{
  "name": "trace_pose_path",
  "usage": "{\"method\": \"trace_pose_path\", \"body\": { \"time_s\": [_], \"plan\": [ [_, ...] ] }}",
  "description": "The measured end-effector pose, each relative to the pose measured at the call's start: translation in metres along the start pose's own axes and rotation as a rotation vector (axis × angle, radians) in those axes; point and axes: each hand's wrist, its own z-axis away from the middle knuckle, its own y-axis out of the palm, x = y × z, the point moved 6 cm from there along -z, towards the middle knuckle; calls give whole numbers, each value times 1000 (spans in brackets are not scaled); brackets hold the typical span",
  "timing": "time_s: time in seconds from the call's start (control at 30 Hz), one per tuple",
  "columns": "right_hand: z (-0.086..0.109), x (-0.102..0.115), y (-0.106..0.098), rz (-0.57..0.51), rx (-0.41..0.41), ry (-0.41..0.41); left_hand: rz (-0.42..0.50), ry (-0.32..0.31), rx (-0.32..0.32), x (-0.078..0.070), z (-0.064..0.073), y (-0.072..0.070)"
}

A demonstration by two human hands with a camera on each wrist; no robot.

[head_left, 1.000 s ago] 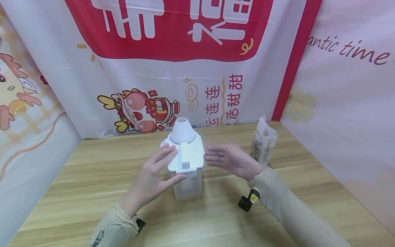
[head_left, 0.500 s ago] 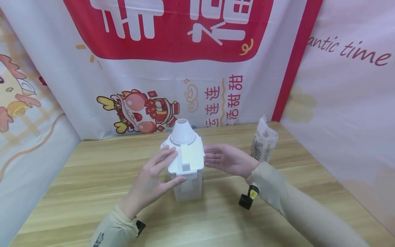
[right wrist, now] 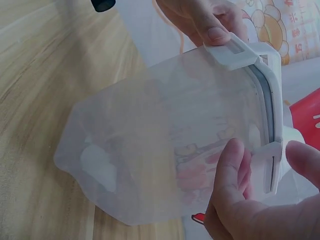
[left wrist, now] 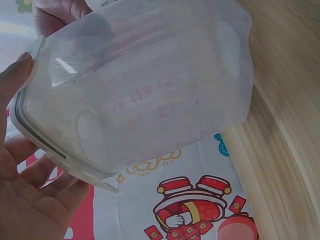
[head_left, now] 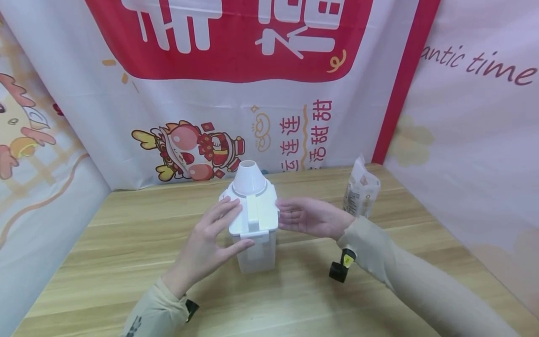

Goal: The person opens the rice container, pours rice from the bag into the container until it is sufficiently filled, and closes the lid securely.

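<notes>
A translucent storage container [head_left: 256, 257] stands upright on the table, topped by a white lid [head_left: 261, 206] with a cone-shaped white cap [head_left: 249, 180]. My left hand [head_left: 206, 243] grips the lid from the left, fingers along its left edge and thumb at the front clip [left wrist: 32, 60]. From the right, my right hand [head_left: 311, 217] holds the lid's side clip [right wrist: 264, 170] between thumb and bent fingers. In the right wrist view, those fingers [right wrist: 227, 170] lie at the clip's lower edge, with the thumb by the lid's top.
A white printed pouch [head_left: 361, 192] stands behind my right wrist at the table's right. The wooden table [head_left: 126, 234] meets printed cloth [head_left: 202, 93] at the back and sides. Black wrist devices [head_left: 338, 271] hang below the sleeves.
My right hand has moved left against the side clip, and its fingers have bent a little. The left hand and the container have stayed in place.
</notes>
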Motion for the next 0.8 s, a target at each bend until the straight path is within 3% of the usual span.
{"method": "trace_pose_path", "body": {
  "time_s": [0.2, 0.5, 0.8],
  "plan": [
    [-1, 0, 0, 36, -14, 9, 0, -6, 4, 1, 0, 0],
    [-6, 1, -2, -14, 3, 31, 0, 8, -4, 0, 0, 0],
    [-11, 1, -3, 7, 18, 83, -2, 6, -8, -2, 0, 0]
  ]
}}
